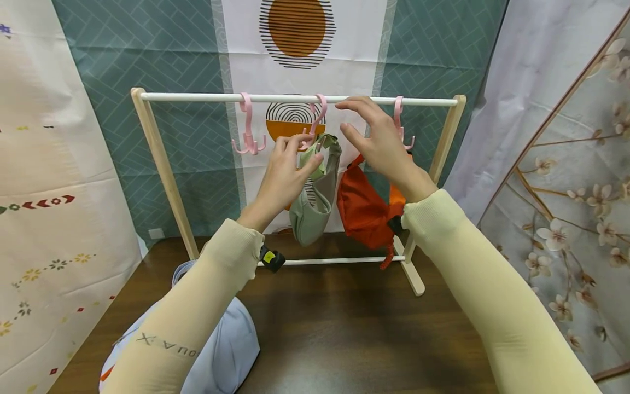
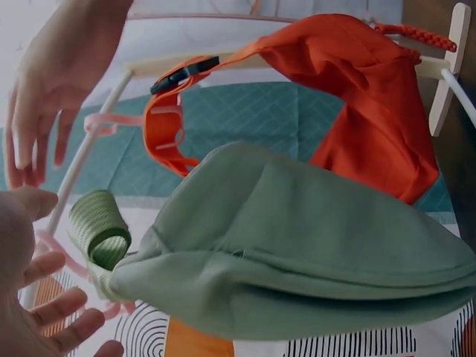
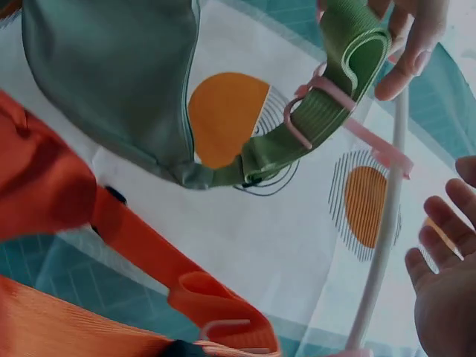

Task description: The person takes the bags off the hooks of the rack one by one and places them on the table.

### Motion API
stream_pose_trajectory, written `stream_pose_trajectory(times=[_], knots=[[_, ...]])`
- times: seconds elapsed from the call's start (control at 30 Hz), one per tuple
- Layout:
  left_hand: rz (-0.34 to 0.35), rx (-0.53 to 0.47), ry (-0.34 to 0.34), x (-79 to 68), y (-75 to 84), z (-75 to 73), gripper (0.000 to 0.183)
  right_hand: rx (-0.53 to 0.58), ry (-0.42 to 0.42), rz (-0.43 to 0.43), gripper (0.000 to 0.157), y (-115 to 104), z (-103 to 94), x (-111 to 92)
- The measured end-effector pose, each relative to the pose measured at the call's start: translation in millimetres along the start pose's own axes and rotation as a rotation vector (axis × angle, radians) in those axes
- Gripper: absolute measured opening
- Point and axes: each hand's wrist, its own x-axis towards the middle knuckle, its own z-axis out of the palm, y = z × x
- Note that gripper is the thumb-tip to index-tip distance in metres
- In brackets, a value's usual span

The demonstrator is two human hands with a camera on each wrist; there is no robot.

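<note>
A sage-green fabric bag (image 1: 310,221) hangs by its green webbing strap (image 3: 286,152) from the middle pink hook (image 1: 320,112). My left hand (image 1: 287,169) is right beside the strap and hook, its fingers loosely bent and apart in the left wrist view. Higher and to the right, my right hand (image 1: 381,139) hovers near the rail with thumb and fingers parted, holding nothing. Beyond my right wrist, an orange-red bag (image 1: 361,210) hangs from the right pink hook (image 1: 398,112), partly hidden by my forearm.
The hooks hang on a white rail (image 1: 197,97) of a wooden-legged rack (image 1: 164,169). Another pink hook (image 1: 248,128) on the left bears nothing. A pale blue bag (image 1: 233,345) lies on the dark wooden table (image 1: 315,339), partly behind my left sleeve. Patterned cloths hang around.
</note>
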Motion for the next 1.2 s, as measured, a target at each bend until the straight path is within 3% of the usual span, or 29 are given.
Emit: stream_pose_trajectory(times=[0.27, 0.6, 0.87, 1.2], knots=[[-0.047, 0.102, 0.016, 4.1, 5.2, 9.7, 0.055, -0.167, -0.127, -0.032, 0.051, 4, 4.7, 25], [-0.08, 0.138, -0.012, 8.4, 6.6, 17.9, 0.058, -0.342, -0.233, -0.058, 0.064, 6, 11.3, 46], [-0.109, 0.121, -0.014, 7.8, 7.5, 18.3, 0.06, -0.427, -0.303, -0.064, 0.064, 3, 20.6, 58], [-0.118, 0.078, -0.008, 7.8, 3.9, 17.5, 0.057, -0.476, -0.334, -0.071, 0.061, 6, 25.2, 58]])
